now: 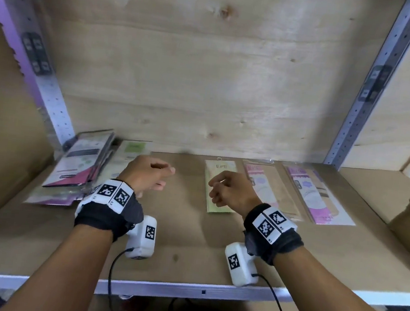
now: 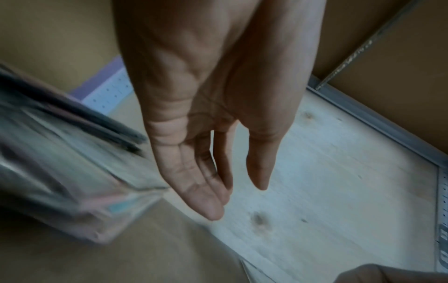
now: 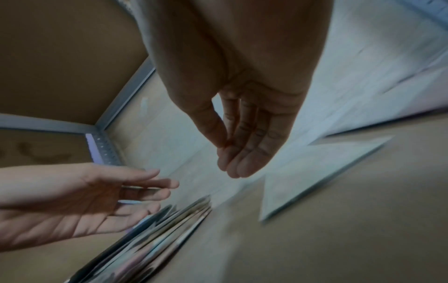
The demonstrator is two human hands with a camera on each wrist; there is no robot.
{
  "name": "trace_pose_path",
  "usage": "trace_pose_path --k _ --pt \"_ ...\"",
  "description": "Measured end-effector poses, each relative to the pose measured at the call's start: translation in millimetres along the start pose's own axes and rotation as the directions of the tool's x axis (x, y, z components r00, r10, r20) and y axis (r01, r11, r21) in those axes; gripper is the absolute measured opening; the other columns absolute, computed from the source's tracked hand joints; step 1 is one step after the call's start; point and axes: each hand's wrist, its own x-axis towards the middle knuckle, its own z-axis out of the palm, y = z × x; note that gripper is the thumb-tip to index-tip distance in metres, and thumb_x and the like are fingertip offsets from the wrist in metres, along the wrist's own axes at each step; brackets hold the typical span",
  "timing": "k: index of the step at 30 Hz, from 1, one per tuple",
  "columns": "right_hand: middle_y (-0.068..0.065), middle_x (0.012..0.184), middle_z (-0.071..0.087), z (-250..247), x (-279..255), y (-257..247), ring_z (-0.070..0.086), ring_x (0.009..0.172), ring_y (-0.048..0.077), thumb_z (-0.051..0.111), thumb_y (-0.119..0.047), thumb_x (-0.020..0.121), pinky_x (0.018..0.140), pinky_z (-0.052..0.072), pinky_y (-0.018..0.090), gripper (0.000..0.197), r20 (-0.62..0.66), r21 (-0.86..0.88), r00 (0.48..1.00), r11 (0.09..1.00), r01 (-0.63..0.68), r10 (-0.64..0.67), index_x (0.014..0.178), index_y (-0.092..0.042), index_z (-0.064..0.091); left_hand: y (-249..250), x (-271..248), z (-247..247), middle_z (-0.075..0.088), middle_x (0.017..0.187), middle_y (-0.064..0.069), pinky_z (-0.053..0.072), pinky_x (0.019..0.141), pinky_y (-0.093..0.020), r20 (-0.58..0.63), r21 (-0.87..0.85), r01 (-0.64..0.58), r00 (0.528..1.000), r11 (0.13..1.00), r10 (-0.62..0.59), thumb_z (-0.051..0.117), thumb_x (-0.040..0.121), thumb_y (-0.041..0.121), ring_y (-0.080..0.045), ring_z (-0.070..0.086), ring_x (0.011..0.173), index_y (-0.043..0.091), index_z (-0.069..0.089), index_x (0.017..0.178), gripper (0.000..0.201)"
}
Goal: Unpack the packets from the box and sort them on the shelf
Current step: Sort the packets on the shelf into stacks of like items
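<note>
A pile of several packets leans at the shelf's left, blurred in the left wrist view and seen edge-on in the right wrist view. Three flat packets lie in a row on the shelf: a green one, a pink-beige one and a purple one. My left hand hovers just right of the pile, fingers relaxed and empty. My right hand hangs over the green packet, fingers loosely together, holding nothing. No box is in view.
The brown shelf board has a wooden back panel and grey metal uprights at both sides. Cardboard walls stand at the left and right. A metal front edge runs below my wrists.
</note>
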Motion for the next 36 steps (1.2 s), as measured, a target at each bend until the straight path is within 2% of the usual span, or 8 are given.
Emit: trace_pose_path --k 7,11,14,17,21,24,32,36 --pt "0.012 0.075 0.058 97.7 28.6 -43.4 0.06 0.057 0.024 0.056 -0.011 0.097 0.048 0.059 0.032 0.008 0.189 0.031 0.981 0.998 -0.045 0.038 0.099 -0.003 0.054 -16.2 -20.2 -79.1 0.074 0.093 -0.004 0.059 0.067 -0.026 -0.126 -0.024 -0.034 0.992 0.999 0.031 0.071 0.09 0.019 -0.017 0.073 0.075 0.016 0.07 0.109 0.02" --pt "0.017 0.09 0.062 150.1 53.6 -67.7 0.067 0.07 0.032 0.066 -0.037 0.092 0.071 0.061 0.043 0.043 0.239 -0.048 0.967 0.996 -0.077 0.086 0.105 0.003 0.058 -23.3 -27.8 -108.3 0.074 0.09 -0.005 0.057 0.06 -0.024 -0.212 -0.052 -0.052 0.976 0.997 0.04 0.07 0.09 0.017 -0.017 0.071 0.068 0.014 0.071 0.109 0.019" --pt "0.016 0.106 0.066 173.8 61.5 -75.9 0.065 0.068 0.029 0.073 -0.054 0.081 0.058 0.057 0.036 0.078 0.215 -0.218 0.968 0.973 -0.08 0.128 0.132 -0.001 0.048 -27.5 -32.0 -120.8 0.074 0.089 -0.008 0.056 0.062 -0.025 -0.222 -0.049 -0.049 0.974 0.998 0.037 0.07 0.09 0.016 -0.015 0.07 0.065 0.013 0.072 0.109 0.02" --pt "0.012 0.096 0.068 183.7 69.1 -71.9 0.064 0.066 0.027 0.083 -0.038 0.077 0.054 0.057 0.034 0.066 0.198 -0.198 0.97 0.975 -0.104 0.144 0.124 -0.001 0.054 -31.8 -36.1 -128.2 0.071 0.087 -0.01 0.056 0.068 -0.029 -0.202 -0.078 -0.047 0.979 0.996 0.03 0.07 0.09 0.013 -0.018 0.065 0.064 0.006 0.072 0.109 0.02" --pt "0.014 0.09 0.065 170.3 66.3 -65.1 0.063 0.057 0.024 0.083 -0.031 0.078 0.048 0.051 0.03 0.058 0.178 -0.233 0.962 0.959 -0.162 0.206 0.12 0.001 0.057 -31.9 -40.6 -130.9 0.074 0.086 -0.01 0.061 0.074 -0.034 -0.206 -0.062 -0.046 0.978 0.997 0.033 0.071 0.089 0.017 -0.017 0.068 0.066 0.015 0.075 0.094 0.006" --pt "0.018 0.093 0.065 148.5 54.8 -60.0 0.062 0.072 0.029 0.077 -0.018 0.085 0.08 0.058 0.047 0.031 0.191 -0.111 0.968 0.983 -0.144 0.164 0.101 0.002 0.061 -26.3 -41.1 -122.0 0.075 0.092 -0.008 0.062 0.079 -0.036 -0.198 -0.048 -0.028 0.98 0.998 0.018 0.07 0.09 0.016 -0.02 0.073 0.075 0.019 0.073 0.088 0.005" --pt "0.019 0.104 0.064 61.7 -0.8 -51.9 0.066 0.077 0.034 0.067 0.0 0.091 0.061 0.063 0.039 0.024 0.236 0.283 0.972 0.956 -0.078 0.009 0.111 -0.005 0.057 2.9 -46.1 -54.8 0.071 0.115 -0.013 0.061 0.078 -0.036 -0.031 -0.281 0.147 0.986 0.949 -0.162 0.072 0.09 0.03 -0.02 0.075 0.086 0.008 0.062 0.113 0.034" --pt "0.013 0.099 0.061 30.7 -15.6 -43.3 0.064 0.077 0.024 0.067 0.002 0.089 0.072 0.061 0.042 0.019 0.211 0.228 0.964 0.967 0.112 -0.161 0.103 -0.008 0.058 23.1 -54.6 -21.0 0.07 0.115 -0.012 0.05 0.052 -0.022 0.08 -0.422 0.197 0.98 0.885 -0.18 0.075 0.083 0.047 -0.022 0.076 0.092 0.013 0.058 0.124 0.055"
